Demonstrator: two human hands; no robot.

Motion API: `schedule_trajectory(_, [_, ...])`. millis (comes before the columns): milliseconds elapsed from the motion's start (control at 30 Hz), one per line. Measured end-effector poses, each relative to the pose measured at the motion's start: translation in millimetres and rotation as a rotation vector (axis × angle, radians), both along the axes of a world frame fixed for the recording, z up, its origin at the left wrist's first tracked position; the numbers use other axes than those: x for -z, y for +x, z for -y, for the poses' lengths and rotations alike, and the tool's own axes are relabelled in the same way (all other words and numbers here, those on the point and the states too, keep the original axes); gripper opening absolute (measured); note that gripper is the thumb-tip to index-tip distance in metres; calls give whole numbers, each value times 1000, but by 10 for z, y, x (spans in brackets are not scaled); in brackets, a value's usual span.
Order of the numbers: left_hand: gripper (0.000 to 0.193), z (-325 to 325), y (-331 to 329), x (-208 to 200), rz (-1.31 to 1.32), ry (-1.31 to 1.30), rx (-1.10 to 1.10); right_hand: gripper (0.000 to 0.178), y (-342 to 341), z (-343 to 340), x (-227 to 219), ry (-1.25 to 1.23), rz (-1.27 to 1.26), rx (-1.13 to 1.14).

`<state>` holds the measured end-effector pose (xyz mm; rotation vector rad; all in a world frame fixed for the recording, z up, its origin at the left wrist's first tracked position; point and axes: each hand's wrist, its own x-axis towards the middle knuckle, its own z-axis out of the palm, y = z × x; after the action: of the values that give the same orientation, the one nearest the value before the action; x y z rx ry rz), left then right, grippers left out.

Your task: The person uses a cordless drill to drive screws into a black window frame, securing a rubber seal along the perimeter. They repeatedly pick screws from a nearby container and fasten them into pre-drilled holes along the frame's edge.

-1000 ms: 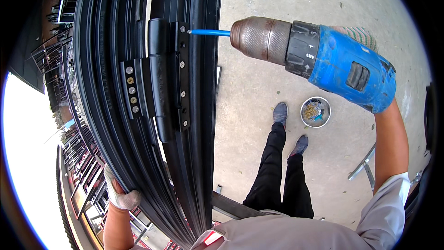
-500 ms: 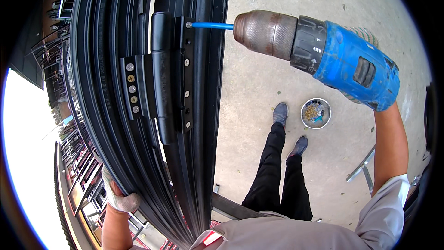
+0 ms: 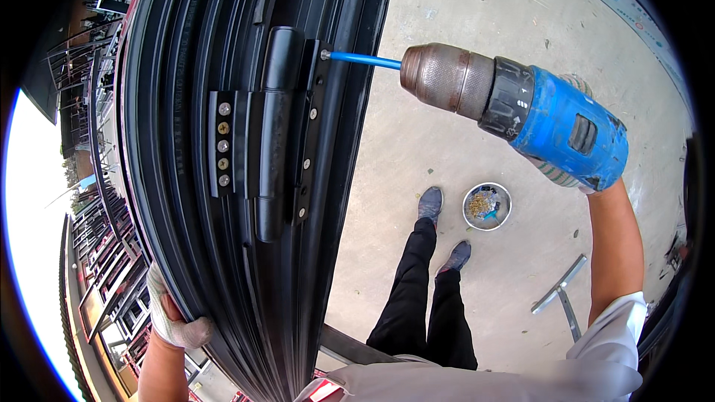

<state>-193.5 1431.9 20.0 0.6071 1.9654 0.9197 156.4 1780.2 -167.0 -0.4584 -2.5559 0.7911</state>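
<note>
A blue power drill (image 3: 573,130) is in my gloved right hand (image 3: 553,171), which shows only in part behind its body. From its chuck a long blue driver bit (image 3: 365,59) reaches left to a screw (image 3: 325,54) at the top of a hinge's right leaf (image 3: 316,97). The black hinge (image 3: 275,134) is set on a bundle of long black metal profiles (image 3: 342,141). Several silver and brass-coloured screws (image 3: 223,146) line its left leaf; other screws and open holes dot the right one. Lower down, my gloved left hand (image 3: 175,320) is closed round the profiles' left edge.
On the concrete floor (image 3: 514,268) stands a round metal bowl (image 3: 509,212) of small screws and parts. A metal angle piece (image 3: 558,294) lies to its right. My shoes (image 3: 430,205) are left of the bowl. Stacked frames (image 3: 112,268) fill the far left.
The view has shifted, so the profiles' top and the drill sit further right and the bowl lower left. The bit stays on the same top screw, and my left hand keeps its hold.
</note>
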Motion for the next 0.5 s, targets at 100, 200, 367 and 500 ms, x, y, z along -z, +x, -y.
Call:
schedule_trajectory(100, [97,-17,-47,14,50,-41,25,40,-26,-37,30,35,-9,1])
schedule_trajectory(200, [97,-78,7,9,33,-41,13,40,-63,-66,22,68,-33,1])
schedule_trajectory(367, [95,-20,-67,19,50,-8,69,44,-20,-209,-99,-87,-20,-3])
schedule_trajectory(500, [95,-28,-120,85,69,42,101,45,14,-304,-100,-119,17,0])
